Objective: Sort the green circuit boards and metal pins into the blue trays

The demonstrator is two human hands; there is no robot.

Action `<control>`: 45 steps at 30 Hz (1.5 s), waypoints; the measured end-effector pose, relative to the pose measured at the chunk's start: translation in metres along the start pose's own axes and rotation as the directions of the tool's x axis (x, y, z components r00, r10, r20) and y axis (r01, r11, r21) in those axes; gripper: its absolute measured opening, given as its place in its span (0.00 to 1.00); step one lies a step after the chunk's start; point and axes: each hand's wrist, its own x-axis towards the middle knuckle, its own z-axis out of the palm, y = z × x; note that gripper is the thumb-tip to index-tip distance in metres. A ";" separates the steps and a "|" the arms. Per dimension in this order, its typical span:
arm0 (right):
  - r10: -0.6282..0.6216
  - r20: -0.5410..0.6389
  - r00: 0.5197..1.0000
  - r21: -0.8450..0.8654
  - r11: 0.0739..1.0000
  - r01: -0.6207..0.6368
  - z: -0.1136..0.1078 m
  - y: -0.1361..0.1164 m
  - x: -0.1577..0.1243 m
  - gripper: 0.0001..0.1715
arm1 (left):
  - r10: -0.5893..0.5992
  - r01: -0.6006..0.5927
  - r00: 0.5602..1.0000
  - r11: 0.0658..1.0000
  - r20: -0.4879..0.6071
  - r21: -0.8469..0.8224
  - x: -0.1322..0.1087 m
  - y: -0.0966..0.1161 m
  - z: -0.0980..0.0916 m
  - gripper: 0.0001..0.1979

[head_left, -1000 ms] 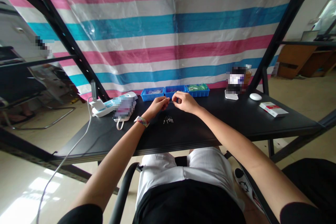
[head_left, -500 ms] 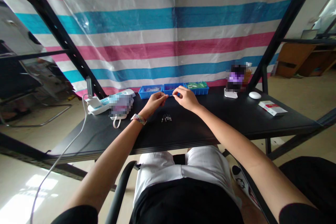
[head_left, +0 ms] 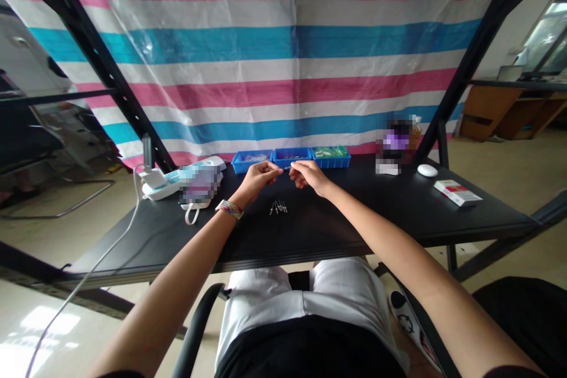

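In the head view my left hand (head_left: 261, 178) and my right hand (head_left: 309, 175) meet above the desk, each closed in a pinch. Between their fingertips runs a small thin rod-like piece (head_left: 286, 168), its left end in my left hand and its right end in my right; its kind is too small to make out. On the desk just below lie several slim pale pieces (head_left: 279, 207) side by side. Behind my hands stand three blue bins: the left bin (head_left: 239, 165) with clear bits, the middle bin (head_left: 280, 162) with small dark or metallic bits, the right bin (head_left: 332, 162) with green packets.
On the black desk (head_left: 354, 212), a white power strip (head_left: 159, 188) with a cable and a blurred item (head_left: 201, 186) are at left. At right are a blurred purple-black object (head_left: 396, 142), a white mouse (head_left: 427, 170) and a small box (head_left: 457, 193). A striped sheet (head_left: 283, 94) hangs behind.
The view has tilted up slightly, so the desk sits lower in the picture. Both hands keep their pinch on the thin piece, and the right fingers are bent a little differently.
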 end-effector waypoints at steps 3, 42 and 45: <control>0.023 0.006 1.000 0.050 0.998 -0.023 -0.001 -0.003 -0.003 0.20 | 0.005 -0.005 1.000 1.000 0.005 -0.015 0.000 0.001 0.000 0.23; -0.037 -0.062 0.997 0.050 0.998 0.040 0.004 0.003 -0.006 0.12 | -0.122 0.130 0.989 0.986 0.079 -0.104 -0.003 0.004 0.000 0.11; 0.014 -0.051 0.999 0.102 0.995 -0.009 0.005 0.004 -0.006 0.09 | -0.123 0.130 0.990 0.987 0.070 -0.100 -0.003 0.004 -0.001 0.11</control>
